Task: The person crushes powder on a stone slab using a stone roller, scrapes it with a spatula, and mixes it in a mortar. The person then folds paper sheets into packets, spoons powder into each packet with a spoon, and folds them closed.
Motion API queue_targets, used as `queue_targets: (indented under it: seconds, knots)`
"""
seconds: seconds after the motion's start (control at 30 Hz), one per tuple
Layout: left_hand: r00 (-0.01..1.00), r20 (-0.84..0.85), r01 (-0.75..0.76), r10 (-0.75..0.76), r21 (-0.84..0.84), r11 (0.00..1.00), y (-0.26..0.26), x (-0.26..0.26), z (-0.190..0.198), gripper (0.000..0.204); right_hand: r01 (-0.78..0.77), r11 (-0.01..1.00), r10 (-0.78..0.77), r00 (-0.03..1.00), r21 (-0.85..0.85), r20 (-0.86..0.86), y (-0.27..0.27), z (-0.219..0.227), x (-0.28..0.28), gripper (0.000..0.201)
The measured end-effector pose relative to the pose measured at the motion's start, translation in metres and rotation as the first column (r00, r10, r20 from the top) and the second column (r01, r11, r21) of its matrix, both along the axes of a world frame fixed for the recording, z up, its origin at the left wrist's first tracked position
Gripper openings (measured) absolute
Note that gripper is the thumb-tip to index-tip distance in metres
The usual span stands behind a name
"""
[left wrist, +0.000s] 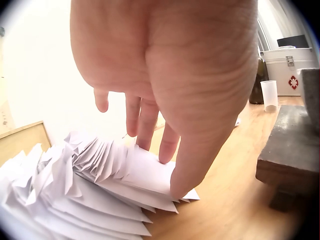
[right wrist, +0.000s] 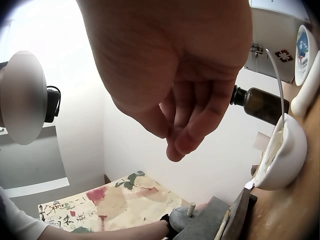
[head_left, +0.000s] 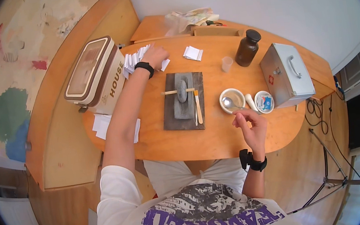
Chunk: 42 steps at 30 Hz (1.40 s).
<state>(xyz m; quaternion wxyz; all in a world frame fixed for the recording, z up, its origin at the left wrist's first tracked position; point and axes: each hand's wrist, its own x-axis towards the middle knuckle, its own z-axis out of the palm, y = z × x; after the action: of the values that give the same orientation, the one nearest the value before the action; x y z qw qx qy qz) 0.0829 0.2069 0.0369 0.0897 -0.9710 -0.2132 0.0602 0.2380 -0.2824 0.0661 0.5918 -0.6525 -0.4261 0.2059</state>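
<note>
Over the right end of a fanned row of white folded papers (head_left: pixel 131 63) (left wrist: pixel 110 185) is my left hand (head_left: pixel 155 56) (left wrist: pixel 170 75), its thumb and fingertips touching the end papers. My right hand (head_left: pixel 252 126) (right wrist: pixel 175 85) hovers beside a white bowl (head_left: pixel 239 94) (right wrist: pixel 287 157), fingers loosely curled and thumb against the fingertips, with nothing visible in them. A metal spoon (head_left: pixel 227 102) (right wrist: pixel 278 72) leans in that bowl, its handle passing beyond the hand in the head view. The bowl holds a beige substance.
A small paper stack (head_left: pixel 193 53), clear cup (head_left: pixel 227 64), brown bottle (head_left: pixel 247 49) and metal case (head_left: pixel 287 74) stand farther back. Centrally, a dark board (head_left: pixel 171 118) bears a stone block, roller and brush. A cream box (head_left: pixel 104 83) is left; a second bowl (head_left: pixel 271 109) is right.
</note>
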Motion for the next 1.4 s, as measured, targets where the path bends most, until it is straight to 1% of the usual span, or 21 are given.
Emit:
queue_targets:
  seconds: [0.1, 0.2, 0.3, 0.33, 0.4, 0.43, 0.5, 0.57, 0.63, 0.67, 0.73, 0.77, 0.83, 1.07, 1.13, 1.17, 1.23, 1.27, 1.33, 1.37, 1.4]
  knots:
    - [0.999, -0.011, -0.033, 0.033, -0.016, 0.999, -0.001, 0.001, -0.002, 0.049, 0.009, 1.0, -0.009, 1.0, 0.007, 0.004, 0.001, -0.001, 0.001, 0.015]
    - [0.98, 0.194, 0.057, -0.035, -0.112, 0.992, 0.0, -0.015, 0.002, 0.046, 0.013, 1.0, -0.013, 1.0, 0.007, -0.011, 0.0, -0.006, 0.001, 0.014]
    - [0.945, 0.326, 0.066, -0.01, -0.161, 0.985, -0.014, -0.033, 0.019, 0.039, -0.007, 1.0, 0.006, 0.999, -0.009, -0.052, -0.004, -0.011, 0.004, 0.018]
    - [0.948, 0.317, 0.046, 0.01, -0.169, 0.985, -0.025, -0.046, 0.029, 0.039, 0.0, 1.0, 0.001, 0.999, 0.01, -0.05, -0.004, -0.013, 0.004, 0.021]
    - [0.815, 0.579, 0.11, -0.022, -0.118, 0.987, -0.067, -0.075, 0.05, 0.032, -0.012, 0.999, 0.014, 0.999, 0.039, -0.033, -0.002, -0.014, 0.006, 0.03]
    - [0.82, 0.572, 0.094, -0.007, -0.122, 0.988, -0.087, -0.092, 0.061, 0.032, -0.028, 0.999, 0.029, 0.999, 0.037, -0.041, -0.001, -0.014, 0.006, 0.03]
    - [0.764, 0.585, -0.12, 0.271, -0.284, 0.951, -0.128, -0.134, 0.073, 0.031, -0.059, 0.996, 0.06, 0.998, 0.071, -0.012, 0.0, -0.015, 0.006, 0.031]
    - [0.716, 0.49, -0.345, 0.497, -0.371, 0.862, -0.164, -0.177, 0.067, 0.033, -0.076, 0.995, 0.077, 0.997, 0.072, -0.014, 0.0, -0.015, 0.005, 0.031]
    - [0.694, 0.338, -0.532, 0.636, -0.354, 0.769, -0.197, -0.212, 0.05, 0.038, -0.094, 0.995, 0.095, 0.995, 0.044, -0.014, 0.002, -0.016, 0.003, 0.031]
    - [0.691, 0.333, -0.539, 0.642, -0.355, 0.764, -0.214, -0.223, 0.037, 0.038, -0.101, 0.994, 0.102, 0.995, 0.041, -0.018, 0.004, -0.015, 0.002, 0.031]
    - [0.636, 0.344, -0.627, 0.69, -0.29, 0.723, -0.239, -0.239, 0.013, 0.053, -0.127, 0.991, 0.128, 0.991, 0.036, -0.029, 0.009, -0.014, -0.002, 0.029]
    - [0.631, 0.343, -0.633, 0.696, -0.292, 0.717, -0.244, -0.243, 0.005, 0.053, -0.134, 0.99, 0.135, 0.99, 0.034, -0.029, 0.011, -0.013, -0.004, 0.029]
    - [0.563, 0.289, -0.696, 0.774, -0.34, 0.633, -0.253, -0.243, -0.004, 0.072, -0.136, 0.991, 0.136, 0.99, 0.003, -0.023, 0.014, -0.011, -0.009, 0.028]
    - [0.516, 0.326, -0.686, 0.792, -0.396, 0.61, -0.251, -0.246, -0.005, 0.077, -0.124, 0.991, 0.122, 0.992, -0.045, -0.029, 0.01, -0.007, -0.013, 0.028]
    - [0.494, 0.44, -0.612, 0.75, -0.437, 0.659, -0.253, -0.25, 0.001, 0.077, -0.115, 0.992, 0.114, 0.993, -0.056, -0.021, 0.005, -0.007, -0.011, 0.028]
    - [0.496, 0.441, -0.61, 0.748, -0.436, 0.662, -0.254, -0.252, 0.005, 0.077, -0.112, 0.992, 0.111, 0.994, -0.055, -0.02, 0.003, -0.006, -0.01, 0.028]
    - [0.434, 0.559, -0.361, 0.707, -0.611, 0.705, -0.256, -0.251, 0.021, 0.08, -0.104, 0.993, 0.103, 0.995, -0.059, -0.016, 0.002, -0.004, -0.01, 0.028]
    - [0.44, 0.56, -0.357, 0.702, -0.608, 0.709, -0.262, -0.246, 0.027, 0.08, -0.097, 0.994, 0.096, 0.995, -0.057, -0.018, 0.003, -0.002, -0.012, 0.028]
    - [0.34, 0.622, 0.04, 0.705, -0.759, 0.65, -0.281, -0.22, 0.043, 0.085, -0.098, 0.992, 0.101, 0.995, -0.077, 0.026, 0.007, 0.006, -0.021, 0.022]
    - [0.351, 0.621, 0.053, 0.7, -0.76, 0.648, -0.289, -0.208, 0.05, 0.085, -0.08, 0.994, 0.083, 0.996, -0.079, 0.028, 0.01, 0.01, -0.026, 0.022]
    - [0.354, 0.611, 0.227, 0.708, -0.791, 0.569, -0.298, -0.197, 0.055, 0.085, -0.121, 0.991, 0.124, 0.99, -0.049, 0.072, 0.015, 0.014, -0.033, 0.018]
